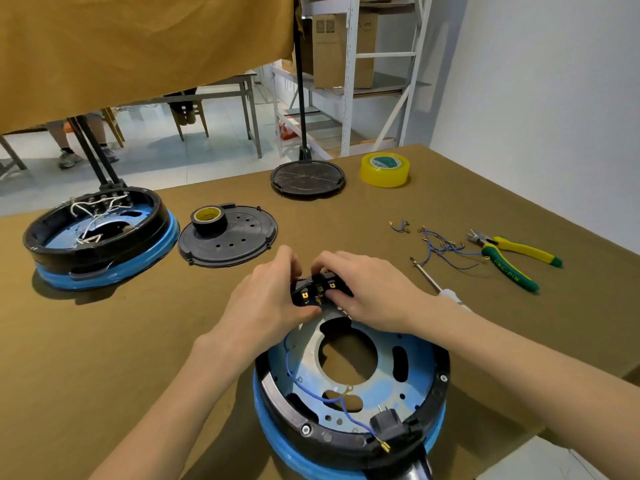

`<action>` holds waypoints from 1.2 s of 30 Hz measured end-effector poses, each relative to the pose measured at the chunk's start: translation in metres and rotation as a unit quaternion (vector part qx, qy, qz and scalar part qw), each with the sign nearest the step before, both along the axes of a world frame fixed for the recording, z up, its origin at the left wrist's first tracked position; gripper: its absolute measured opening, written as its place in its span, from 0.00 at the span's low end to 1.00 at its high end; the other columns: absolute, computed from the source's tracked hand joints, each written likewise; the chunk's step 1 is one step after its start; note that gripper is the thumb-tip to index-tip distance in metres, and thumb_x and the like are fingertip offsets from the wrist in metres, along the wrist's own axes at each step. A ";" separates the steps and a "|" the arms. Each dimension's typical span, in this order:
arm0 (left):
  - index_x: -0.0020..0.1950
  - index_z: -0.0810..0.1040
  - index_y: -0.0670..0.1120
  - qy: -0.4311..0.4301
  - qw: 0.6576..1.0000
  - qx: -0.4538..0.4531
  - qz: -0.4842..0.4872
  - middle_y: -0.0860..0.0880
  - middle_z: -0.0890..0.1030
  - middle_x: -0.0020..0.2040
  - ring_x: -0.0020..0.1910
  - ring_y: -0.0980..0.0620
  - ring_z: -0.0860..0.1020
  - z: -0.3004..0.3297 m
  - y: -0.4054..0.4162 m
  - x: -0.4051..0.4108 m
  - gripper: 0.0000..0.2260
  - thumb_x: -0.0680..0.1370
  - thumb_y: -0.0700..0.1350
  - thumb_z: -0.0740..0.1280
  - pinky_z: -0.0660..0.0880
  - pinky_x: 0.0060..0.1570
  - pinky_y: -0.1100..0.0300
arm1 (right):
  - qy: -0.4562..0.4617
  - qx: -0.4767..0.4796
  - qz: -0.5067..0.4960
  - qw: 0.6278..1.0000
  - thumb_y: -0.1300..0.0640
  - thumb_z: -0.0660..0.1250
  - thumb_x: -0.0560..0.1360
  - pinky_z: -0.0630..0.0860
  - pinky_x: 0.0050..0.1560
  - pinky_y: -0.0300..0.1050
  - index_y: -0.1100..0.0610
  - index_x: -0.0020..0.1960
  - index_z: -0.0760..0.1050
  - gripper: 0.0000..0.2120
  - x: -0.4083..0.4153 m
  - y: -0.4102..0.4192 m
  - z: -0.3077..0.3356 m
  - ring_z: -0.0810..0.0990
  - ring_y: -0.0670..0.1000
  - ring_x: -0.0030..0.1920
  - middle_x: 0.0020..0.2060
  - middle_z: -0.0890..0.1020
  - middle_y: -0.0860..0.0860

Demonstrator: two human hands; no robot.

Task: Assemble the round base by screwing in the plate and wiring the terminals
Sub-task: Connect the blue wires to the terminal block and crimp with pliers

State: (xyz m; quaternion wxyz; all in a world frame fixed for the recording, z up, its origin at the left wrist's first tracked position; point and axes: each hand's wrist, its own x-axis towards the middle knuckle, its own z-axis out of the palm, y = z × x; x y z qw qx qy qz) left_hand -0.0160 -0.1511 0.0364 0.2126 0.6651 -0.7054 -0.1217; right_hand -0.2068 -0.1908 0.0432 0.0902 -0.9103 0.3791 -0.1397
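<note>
A round base (440, 386) with a black rim and blue underside lies open in front of me, its metal plate (384, 386) inside with a large centre hole. A blue wire (311, 389) with brass ends runs across the plate to a black plug block (388, 427) at the near rim. Above the base's far edge, my left hand (266, 303) and my right hand (367, 289) both grip a black terminal block (317, 289) with brass contacts. Loose blue wires (440, 245) lie to the right.
A second base (100, 237) with white wires sits at the far left. A black cover plate (239, 240) carries a roll of black tape (209, 218). Another black disc (308, 178), yellow tape (385, 169), pliers (512, 256) and a screwdriver (433, 282) lie beyond and right.
</note>
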 end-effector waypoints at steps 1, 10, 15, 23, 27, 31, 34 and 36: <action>0.48 0.66 0.56 -0.023 1.000 -0.021 0.001 0.57 0.78 0.43 0.43 0.52 0.79 0.002 0.000 0.000 0.25 0.67 0.58 0.81 0.79 0.40 0.51 | 0.004 -0.015 -0.011 1.000 0.54 0.66 0.80 0.76 0.45 0.54 0.48 0.65 0.69 0.14 -0.001 0.000 -0.001 0.78 0.56 0.52 0.54 0.78 0.49; 0.53 0.87 0.58 -0.045 0.995 -0.012 -0.086 0.54 0.78 0.71 0.68 0.53 0.76 0.028 -0.001 0.009 0.10 0.81 0.58 0.67 0.73 0.67 0.50 | -0.017 -0.034 -0.149 0.988 0.44 0.67 0.80 0.71 0.42 0.47 0.44 0.61 0.75 0.11 -0.011 0.002 0.002 0.81 0.53 0.52 0.53 0.84 0.45; 0.52 0.87 0.63 -0.091 0.992 -0.056 -0.065 0.55 0.78 0.71 0.69 0.52 0.74 0.024 -0.001 -0.007 0.07 0.79 0.59 0.69 0.66 0.68 0.48 | -0.056 0.026 -0.178 0.982 0.51 0.63 0.80 0.75 0.43 0.45 0.39 0.64 0.80 0.15 -0.019 0.007 0.003 0.80 0.48 0.46 0.53 0.85 0.42; 0.47 0.88 0.58 -0.110 0.991 -0.062 -0.043 0.56 0.79 0.69 0.62 0.49 0.76 0.007 -0.004 -0.023 0.05 0.75 0.56 0.76 0.69 0.58 0.53 | -0.118 0.038 -0.198 0.972 0.53 0.63 0.80 0.79 0.53 0.50 0.38 0.64 0.81 0.17 -0.019 0.020 -0.007 0.81 0.48 0.55 0.57 0.84 0.42; 0.52 0.87 0.60 -0.116 0.989 -0.031 -0.081 0.56 0.74 0.74 0.65 0.48 0.75 0.005 -0.003 -0.020 0.07 0.75 0.55 0.76 0.70 0.62 0.51 | -0.167 0.060 -0.183 0.967 0.58 0.63 0.81 0.80 0.54 0.53 0.44 0.65 0.82 0.18 -0.019 0.022 -0.009 0.81 0.49 0.53 0.55 0.84 0.46; 0.51 0.87 0.58 -0.111 0.989 -0.024 -0.091 0.55 0.74 0.73 0.63 0.48 0.73 0.004 0.000 -0.020 0.04 0.77 0.53 0.75 0.70 0.59 0.52 | -0.157 0.050 -0.163 0.973 0.61 0.63 0.81 0.79 0.57 0.53 0.49 0.66 0.82 0.18 -0.019 0.022 -0.008 0.81 0.51 0.55 0.56 0.84 0.49; 0.50 0.87 0.58 -0.092 0.991 -0.006 -0.101 0.54 0.72 0.74 0.65 0.47 0.71 0.004 0.003 -0.017 0.04 0.76 0.51 0.76 0.68 0.61 0.53 | -0.137 0.040 -0.150 0.978 0.62 0.62 0.81 0.77 0.57 0.55 0.53 0.66 0.81 0.18 -0.017 0.021 -0.007 0.80 0.52 0.56 0.56 0.82 0.50; 0.51 0.87 0.58 -0.089 0.990 -0.002 -0.105 0.53 0.71 0.75 0.67 0.47 0.71 0.004 0.004 -0.016 0.05 0.76 0.50 0.76 0.68 0.63 0.53 | -0.136 0.043 -0.139 0.980 0.63 0.61 0.81 0.77 0.57 0.55 0.55 0.67 0.81 0.17 -0.016 0.021 -0.007 0.79 0.53 0.56 0.56 0.82 0.51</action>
